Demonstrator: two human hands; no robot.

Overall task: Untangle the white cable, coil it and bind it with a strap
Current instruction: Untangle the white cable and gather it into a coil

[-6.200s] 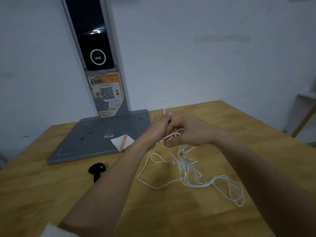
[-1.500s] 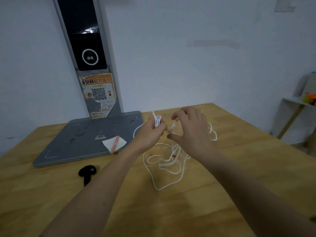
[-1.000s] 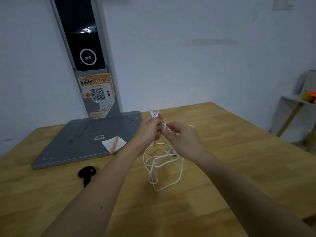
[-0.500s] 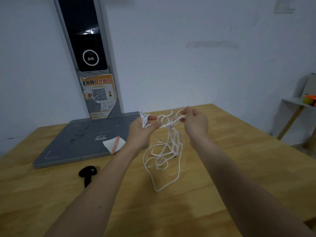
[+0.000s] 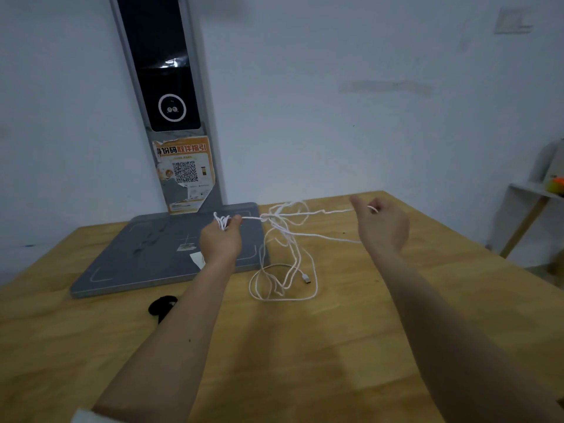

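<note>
The thin white cable (image 5: 287, 239) hangs in a tangle above the wooden table (image 5: 305, 346), stretched between both hands. My left hand (image 5: 220, 241) grips a small bunch of cable loops at its fingertips. My right hand (image 5: 383, 225), far out to the right, pinches a single strand pulled taut from a knot (image 5: 268, 217) between the hands. Loose loops droop onto the table, where a USB plug (image 5: 306, 279) lies. The black strap (image 5: 161, 305) lies on the table under my left forearm, partly hidden.
A grey flat base (image 5: 146, 254) with a tall upright post (image 5: 171, 102) carrying a QR-code sticker stands at the back left against the white wall. A white slip of paper (image 5: 197, 257) lies on the base. A small shelf (image 5: 537, 193) stands at the far right.
My hands have moved far apart: the right hand drew a strand out to the right and the left shifted left. The cable stretched taut, and its USB plug now shows on the table.
</note>
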